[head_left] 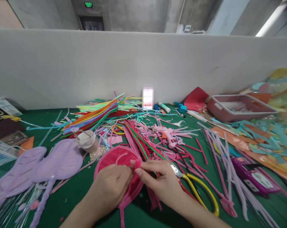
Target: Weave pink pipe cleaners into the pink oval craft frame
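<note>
My left hand (111,186) is closed on the near edge of a round pink pipe-cleaner piece (117,160) lying on the green table (83,190). My right hand (159,180) pinches a short pink pipe cleaner (136,164) at that piece's right rim, fingertips meeting those of the left hand. Yellow-handled pliers (198,186) lie just right of my right hand. Loose pink and red pipe cleaners (143,139) spread behind both hands.
A purple wing-shaped piece (38,167) lies at left, a tape roll (86,139) behind it. Further back sit multicoloured pipe cleaners (98,112), a pink glue gun (167,133), a glue stick (164,107). At right are a pink tray (240,107), a purple device (252,175) and paper cut-outs (264,133). A grey partition wall (86,63) backs the table.
</note>
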### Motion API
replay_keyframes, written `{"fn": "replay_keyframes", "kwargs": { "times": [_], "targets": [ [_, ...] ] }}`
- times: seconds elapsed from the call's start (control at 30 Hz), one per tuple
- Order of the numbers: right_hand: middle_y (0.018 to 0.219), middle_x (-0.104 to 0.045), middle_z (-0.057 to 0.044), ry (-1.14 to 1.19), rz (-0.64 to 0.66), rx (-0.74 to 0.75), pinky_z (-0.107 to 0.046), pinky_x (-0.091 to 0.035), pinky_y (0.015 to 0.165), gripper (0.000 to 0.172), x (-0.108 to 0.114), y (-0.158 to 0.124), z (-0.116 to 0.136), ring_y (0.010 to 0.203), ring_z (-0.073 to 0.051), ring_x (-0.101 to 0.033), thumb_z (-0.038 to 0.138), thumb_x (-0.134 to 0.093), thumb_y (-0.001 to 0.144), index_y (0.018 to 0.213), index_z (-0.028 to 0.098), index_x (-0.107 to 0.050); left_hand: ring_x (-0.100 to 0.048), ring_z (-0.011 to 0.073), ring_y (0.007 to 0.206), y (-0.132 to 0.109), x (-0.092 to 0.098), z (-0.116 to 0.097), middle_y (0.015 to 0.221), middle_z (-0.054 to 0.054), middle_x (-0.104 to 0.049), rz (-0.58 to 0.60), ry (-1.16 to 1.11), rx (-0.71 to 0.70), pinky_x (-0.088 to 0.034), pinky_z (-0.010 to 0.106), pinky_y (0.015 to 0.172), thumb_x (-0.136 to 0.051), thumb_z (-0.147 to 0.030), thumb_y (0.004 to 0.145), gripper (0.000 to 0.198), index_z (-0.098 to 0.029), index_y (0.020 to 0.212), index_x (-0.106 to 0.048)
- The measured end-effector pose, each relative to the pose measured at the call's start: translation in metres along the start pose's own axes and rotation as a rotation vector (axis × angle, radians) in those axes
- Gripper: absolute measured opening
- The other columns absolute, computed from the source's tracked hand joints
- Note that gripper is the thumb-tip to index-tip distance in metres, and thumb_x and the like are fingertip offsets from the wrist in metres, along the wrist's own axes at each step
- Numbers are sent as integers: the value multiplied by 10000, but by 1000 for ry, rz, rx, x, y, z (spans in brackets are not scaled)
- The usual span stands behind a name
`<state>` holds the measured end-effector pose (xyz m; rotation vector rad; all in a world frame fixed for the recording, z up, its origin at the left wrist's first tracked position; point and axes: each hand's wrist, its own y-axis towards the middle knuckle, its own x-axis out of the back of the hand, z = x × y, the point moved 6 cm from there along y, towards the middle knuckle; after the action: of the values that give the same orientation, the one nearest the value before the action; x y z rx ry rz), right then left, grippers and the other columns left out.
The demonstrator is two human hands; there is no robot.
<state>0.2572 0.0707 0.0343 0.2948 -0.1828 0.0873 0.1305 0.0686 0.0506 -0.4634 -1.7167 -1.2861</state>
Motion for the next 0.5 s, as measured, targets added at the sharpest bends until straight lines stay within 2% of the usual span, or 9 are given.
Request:
{"fn": "replay_keyframes", "kwargs": {
  "times": [0.1,0.17,0.23,0.33,0.5],
  "targets": [
    [581,-603,-32,-333,-50,197,-251,-355,513,265,5,-1,7,516,-127,-472,263,-543,929,825,153,-760,-469,163,470,-1,-1,0,570,-2,-559,35,74,-19,-340,294,486,-352,-92,946,277,-176,761,-540],
    [610,-621,-45,-508,-32,309,-251,-367,532,239,4,-3,9,539,-138,-504,223,-519,936,919,136,-741,-504,169,505,-2,4,3,609,12,-591,1,150,-38,-356,293,508,-345,-83,948,259,-151,863,-580],
    [661,-639,-59,-638,-2,360,-252,-380,554,231,3,-5,9,584,-152,-543,200,-504,934,995,134,-717,-530,175,548,-3,9,8,650,24,-614,-29,233,-55,-364,292,531,-359,-88,952,244,-141,954,-598],
    [712,-645,-65,-701,44,348,-249,-396,582,226,1,-5,7,643,-164,-578,189,-494,926,1009,150,-700,-532,181,582,-5,13,16,670,28,-613,-31,291,-67,-365,288,546,-409,-113,952,208,-159,965,-611],
    [703,-636,-48,-551,79,243,-232,-412,590,199,0,-1,6,644,-151,-585,197,-507,922,917,160,-702,-576,198,665,-5,14,24,752,57,-649,-28,229,-68,-438,303,606,-434,-119,947,199,-150,988,-626]
  ]
}}
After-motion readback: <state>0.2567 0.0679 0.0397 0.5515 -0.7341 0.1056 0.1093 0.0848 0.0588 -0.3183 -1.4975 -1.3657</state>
